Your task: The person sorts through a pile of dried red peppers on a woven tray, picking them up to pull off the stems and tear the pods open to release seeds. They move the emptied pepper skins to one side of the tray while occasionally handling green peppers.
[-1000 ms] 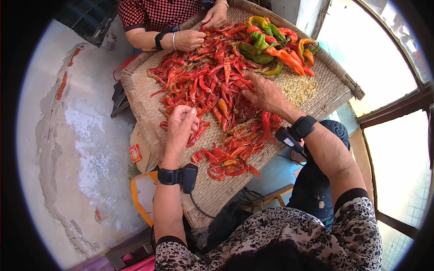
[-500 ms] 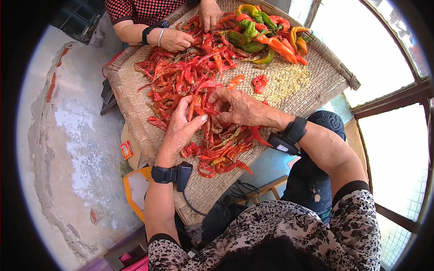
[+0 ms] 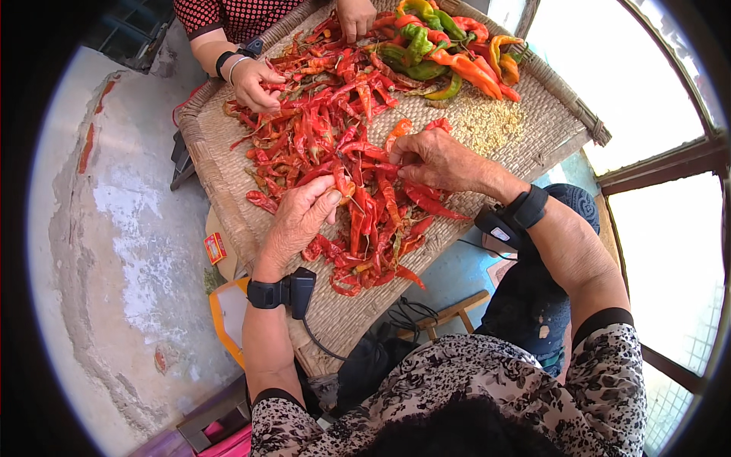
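A wide woven tray (image 3: 563, 114) holds a heap of wrinkled red chillies (image 3: 373, 213). My left hand (image 3: 308, 213) pinches an orange-red chilli (image 3: 343, 190) between thumb and fingers at the heap's left-centre. My right hand (image 3: 434, 160) is curled at the heap's right side among red chillies; what is inside its fingers is hidden. At the tray's far right lies a pile of fresh green, yellow and orange peppers (image 3: 434, 57), with pale yellow seeds (image 3: 491, 122) spread below it. Both my wrists wear black strapped devices with cables.
Across the tray, a co-worker's two hands (image 3: 255, 84) work in the chillies. A worn plaster wall (image 3: 137, 251) is at the left, a bright window (image 3: 662, 251) at the right. A wooden stool (image 3: 453, 316), coiled cables and an orange-rimmed object (image 3: 228, 320) are below the tray.
My hands met over the middle and have drawn apart, the left lower-left, the right slightly up and right. The co-worker's left-side hand has moved down and to the left.
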A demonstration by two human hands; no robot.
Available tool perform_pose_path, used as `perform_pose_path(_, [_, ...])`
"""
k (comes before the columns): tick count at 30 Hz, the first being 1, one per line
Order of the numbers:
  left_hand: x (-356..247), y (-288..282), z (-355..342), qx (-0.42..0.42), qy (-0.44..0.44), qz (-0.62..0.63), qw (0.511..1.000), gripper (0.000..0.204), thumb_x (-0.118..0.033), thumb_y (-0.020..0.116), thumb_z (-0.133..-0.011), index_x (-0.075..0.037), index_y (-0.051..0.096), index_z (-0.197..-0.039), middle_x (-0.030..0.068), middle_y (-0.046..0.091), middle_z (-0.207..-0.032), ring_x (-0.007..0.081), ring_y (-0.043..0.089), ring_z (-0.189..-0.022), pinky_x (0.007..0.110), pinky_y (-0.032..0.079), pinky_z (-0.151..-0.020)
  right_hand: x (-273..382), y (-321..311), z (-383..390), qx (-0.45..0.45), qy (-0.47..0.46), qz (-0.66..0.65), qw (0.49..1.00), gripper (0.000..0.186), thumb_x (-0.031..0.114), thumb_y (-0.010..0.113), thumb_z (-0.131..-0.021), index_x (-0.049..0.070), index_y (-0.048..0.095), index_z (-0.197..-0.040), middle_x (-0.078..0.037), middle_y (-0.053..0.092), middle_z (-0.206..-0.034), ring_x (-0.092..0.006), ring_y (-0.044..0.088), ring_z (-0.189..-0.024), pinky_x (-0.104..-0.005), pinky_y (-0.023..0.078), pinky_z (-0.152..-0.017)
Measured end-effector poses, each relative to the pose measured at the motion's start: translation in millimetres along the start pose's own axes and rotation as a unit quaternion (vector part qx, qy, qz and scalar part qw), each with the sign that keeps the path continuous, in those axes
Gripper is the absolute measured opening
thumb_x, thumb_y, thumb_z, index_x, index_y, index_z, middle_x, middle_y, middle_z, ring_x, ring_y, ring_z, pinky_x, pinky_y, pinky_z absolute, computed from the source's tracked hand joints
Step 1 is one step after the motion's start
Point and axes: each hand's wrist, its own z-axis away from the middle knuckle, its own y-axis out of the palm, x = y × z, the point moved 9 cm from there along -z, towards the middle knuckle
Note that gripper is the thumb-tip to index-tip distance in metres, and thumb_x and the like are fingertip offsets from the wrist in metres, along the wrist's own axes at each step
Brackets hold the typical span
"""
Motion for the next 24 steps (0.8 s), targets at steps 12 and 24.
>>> perform_pose_path(12, [-28.0, -13.1, 8.5, -0.083, 0.14, -0.007, 0.987, 0.023, -0.016, 0.047, -0.098, -0.002, 0.048, -0.117, 0.0035, 0.06, -0.074, 0.0079, 0.052, -0.065, 0.023, 0.046, -0.064, -11.0, -9.4, -1.0, -0.069, 0.046, -0.042, 0.996, 0.014, 0.008, 0.064, -0.086, 0.0, 0.061, -0.096, -0.015, 0.066, -0.08, -0.0259, 0.066, -0.074, -0.0363, 0.052, -0.067])
perform_pose_path(24, [-32.9, -62.5, 17.8, -0.349, 0.154, -0.308, 0.871, 0.057, -0.031, 0.059, -0.092, -0.004, 0.037, -0.138, 0.0208, 0.04, -0.138, 0.0343, 0.042, -0.125, 0.045, 0.037, -0.103, 2.3, 6.8, -6.0, -0.004, 0.048, -0.154, 0.987, 0.01, 0.007, 0.058, -0.092, -0.001, 0.06, -0.099, 0.0, 0.062, -0.081, -0.0078, 0.056, -0.074, -0.0262, 0.048, -0.066])
